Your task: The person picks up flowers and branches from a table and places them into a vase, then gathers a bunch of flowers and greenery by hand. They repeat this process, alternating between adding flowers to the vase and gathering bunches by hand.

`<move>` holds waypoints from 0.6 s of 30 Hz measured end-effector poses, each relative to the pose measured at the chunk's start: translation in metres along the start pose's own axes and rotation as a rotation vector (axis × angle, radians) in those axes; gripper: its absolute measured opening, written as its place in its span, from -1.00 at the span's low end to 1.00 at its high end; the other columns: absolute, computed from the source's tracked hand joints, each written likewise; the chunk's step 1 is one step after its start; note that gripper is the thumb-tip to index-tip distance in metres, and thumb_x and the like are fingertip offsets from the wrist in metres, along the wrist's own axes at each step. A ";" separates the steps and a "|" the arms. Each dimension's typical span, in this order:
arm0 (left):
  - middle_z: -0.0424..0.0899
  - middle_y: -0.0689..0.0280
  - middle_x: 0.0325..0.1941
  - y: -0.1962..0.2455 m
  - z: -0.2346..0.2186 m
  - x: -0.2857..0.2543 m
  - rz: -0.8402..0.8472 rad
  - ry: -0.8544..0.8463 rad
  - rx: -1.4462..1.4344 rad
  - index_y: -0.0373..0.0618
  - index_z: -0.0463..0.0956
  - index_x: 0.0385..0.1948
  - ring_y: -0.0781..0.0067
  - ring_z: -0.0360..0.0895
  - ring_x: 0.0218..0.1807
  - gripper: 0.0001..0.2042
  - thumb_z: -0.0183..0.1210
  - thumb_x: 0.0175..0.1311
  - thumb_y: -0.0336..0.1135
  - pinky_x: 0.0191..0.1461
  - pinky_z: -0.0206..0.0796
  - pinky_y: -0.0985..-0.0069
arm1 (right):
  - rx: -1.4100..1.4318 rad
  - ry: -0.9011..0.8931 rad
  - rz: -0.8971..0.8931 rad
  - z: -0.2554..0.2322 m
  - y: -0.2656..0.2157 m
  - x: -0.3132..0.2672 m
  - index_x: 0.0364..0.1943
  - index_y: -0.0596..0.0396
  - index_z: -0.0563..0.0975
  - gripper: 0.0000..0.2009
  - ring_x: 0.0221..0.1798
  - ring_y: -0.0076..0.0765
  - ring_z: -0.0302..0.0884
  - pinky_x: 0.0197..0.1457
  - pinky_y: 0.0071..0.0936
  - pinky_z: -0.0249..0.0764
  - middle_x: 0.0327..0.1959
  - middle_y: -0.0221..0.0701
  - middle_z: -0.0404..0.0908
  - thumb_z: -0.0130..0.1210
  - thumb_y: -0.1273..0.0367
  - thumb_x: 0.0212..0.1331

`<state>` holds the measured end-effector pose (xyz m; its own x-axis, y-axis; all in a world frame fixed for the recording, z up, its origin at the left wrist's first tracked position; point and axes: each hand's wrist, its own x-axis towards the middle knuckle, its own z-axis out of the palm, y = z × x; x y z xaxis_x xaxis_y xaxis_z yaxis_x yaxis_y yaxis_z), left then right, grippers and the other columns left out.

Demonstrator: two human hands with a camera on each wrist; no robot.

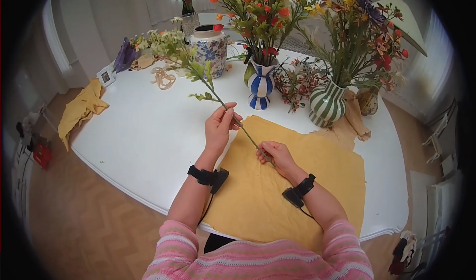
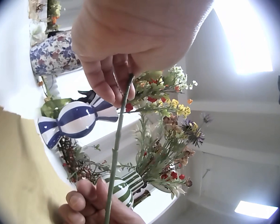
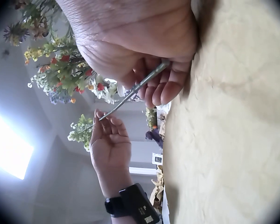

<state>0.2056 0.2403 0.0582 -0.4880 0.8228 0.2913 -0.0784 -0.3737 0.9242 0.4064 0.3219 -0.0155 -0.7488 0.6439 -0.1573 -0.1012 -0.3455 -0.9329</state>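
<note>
A long flower stem (image 1: 251, 138) slants between both hands over a yellow cloth (image 1: 307, 190). Its green leaves and small white blossoms point away to the upper left. Higher up the stem, my left hand (image 1: 220, 128) pinches it between thumb and fingertips. My right hand (image 1: 279, 157) holds the lower end, fingers curled round it, low over the cloth. In the left wrist view, the bare green stem (image 2: 115, 154) runs down from the left fingers towards the right hand (image 2: 95, 203). The right wrist view shows the stem's end (image 3: 154, 73) against the right fingers.
Beyond the cloth stand a blue-and-white striped vase (image 1: 262, 84) and a green-striped vase (image 1: 327, 104), both filled with flowers. Behind the stem is a floral-patterned jar (image 1: 208, 52). Red-berried sprigs (image 1: 300, 79) lie between the vases. A small frame (image 1: 106, 75) and crumpled yellow cloth (image 1: 84, 106) sit at left.
</note>
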 end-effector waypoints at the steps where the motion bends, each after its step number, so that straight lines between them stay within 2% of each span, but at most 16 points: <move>1: 0.63 0.31 -0.36 0.007 -0.003 0.006 -0.003 -0.001 0.019 -0.23 0.47 0.07 0.57 0.58 -0.36 -0.72 -0.03 0.47 -0.30 -0.26 0.45 0.61 | 0.012 -0.001 0.001 0.000 -0.001 0.000 -0.22 0.21 0.56 -0.71 -0.40 -0.53 0.52 -0.32 -0.58 0.47 -0.38 -0.36 0.61 0.00 0.23 0.40; 5: 0.64 0.31 -0.40 0.038 -0.016 0.040 0.091 0.050 0.081 -0.24 0.50 0.04 0.62 0.57 -0.44 -0.72 0.00 0.45 -0.29 -0.33 0.43 0.66 | 0.051 0.023 0.005 0.000 -0.006 0.001 -0.22 0.23 0.56 -0.70 -0.37 -0.51 0.54 -0.25 -0.57 0.52 -0.35 -0.37 0.61 0.00 0.22 0.40; 10: 0.64 0.31 -0.39 0.071 -0.029 0.096 0.266 0.137 0.184 -0.22 0.52 0.02 0.62 0.57 -0.44 -0.74 0.00 0.45 -0.30 -0.36 0.44 0.65 | 0.013 0.001 -0.002 -0.002 0.000 0.001 -0.22 0.25 0.56 -0.68 -0.36 -0.51 0.55 -0.25 -0.59 0.53 -0.35 -0.37 0.61 -0.02 0.22 0.41; 12: 0.63 0.31 -0.37 0.086 -0.026 0.116 0.293 0.154 0.209 -0.21 0.51 0.03 0.60 0.57 -0.43 -0.73 0.01 0.45 -0.29 -0.34 0.45 0.64 | -0.025 -0.005 -0.003 -0.001 -0.002 0.001 -0.21 0.26 0.55 -0.68 -0.34 -0.48 0.55 -0.23 -0.55 0.53 -0.33 -0.35 0.60 -0.05 0.23 0.43; 14: 0.63 0.30 -0.38 0.095 -0.022 0.138 0.421 0.162 0.269 -0.22 0.51 0.03 0.60 0.57 -0.44 -0.74 0.00 0.46 -0.29 -0.36 0.45 0.65 | -0.023 -0.012 -0.004 -0.002 -0.001 0.003 -0.20 0.27 0.55 -0.68 -0.35 -0.49 0.55 -0.23 -0.56 0.53 -0.33 -0.35 0.60 -0.06 0.24 0.43; 15: 0.63 0.30 -0.38 0.098 -0.021 0.148 0.419 0.161 0.266 -0.22 0.51 0.03 0.60 0.57 -0.44 -0.74 0.00 0.46 -0.29 -0.36 0.45 0.65 | -0.020 -0.021 -0.005 -0.003 0.000 0.003 -0.20 0.27 0.55 -0.68 -0.35 -0.49 0.55 -0.23 -0.56 0.53 -0.33 -0.35 0.60 -0.07 0.24 0.44; 18: 0.66 0.27 -0.39 0.106 -0.011 0.178 0.554 0.210 0.356 -0.25 0.52 0.00 0.60 0.58 -0.48 -0.73 0.01 0.45 -0.27 -0.38 0.45 0.64 | -0.035 -0.040 -0.004 -0.005 0.001 0.004 -0.20 0.27 0.56 -0.69 -0.35 -0.50 0.55 -0.22 -0.56 0.53 -0.33 -0.35 0.60 -0.07 0.25 0.44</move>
<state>0.1005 0.3424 0.2054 -0.5346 0.4371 0.7232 0.5040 -0.5220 0.6881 0.4062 0.3273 -0.0190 -0.7738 0.6176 -0.1408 -0.0823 -0.3184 -0.9444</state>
